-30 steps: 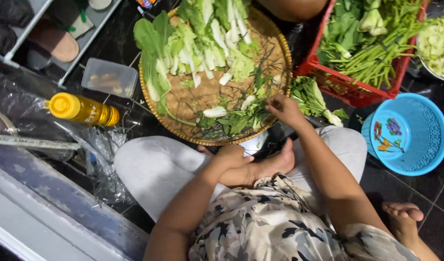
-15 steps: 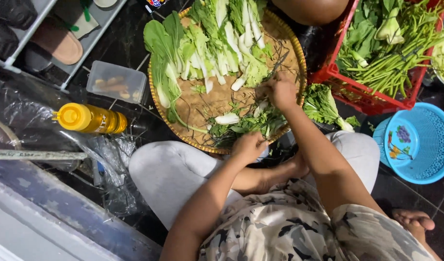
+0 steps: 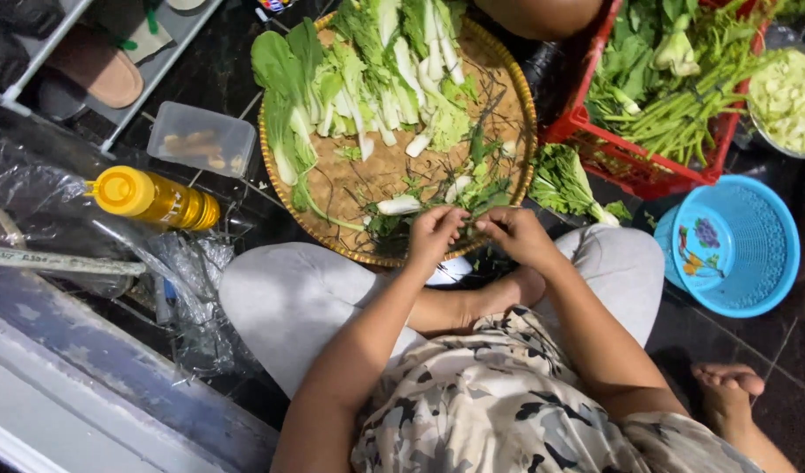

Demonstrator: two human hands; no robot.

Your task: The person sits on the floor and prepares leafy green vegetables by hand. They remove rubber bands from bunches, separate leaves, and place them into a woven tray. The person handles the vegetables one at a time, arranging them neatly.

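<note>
The left hand (image 3: 435,232) and right hand (image 3: 516,235) meet at the near rim of the round woven tray (image 3: 332,229), fingers curled in over a small sprig of dark leafy greens (image 3: 472,194); whether each hand truly pinches a stem I cannot tell, since the fingertips are hidden.

Risks, as I judge them: the tray rests partly on the knees, so a shift of a leg could tip it and slide the bok choy (image 3: 358,83) onto the dark floor. Loose trimmings near the rim could drop off the same way.

At far left a yellow-capped oil bottle (image 3: 152,197) lies on crinkled plastic sheeting, just beside a clear lidded tub (image 3: 201,140). Right of the tray, a red crate (image 3: 634,171) of long green stems crowds any reach that way, and a blue plastic basket (image 3: 735,245) sits just beyond the right knee.
</note>
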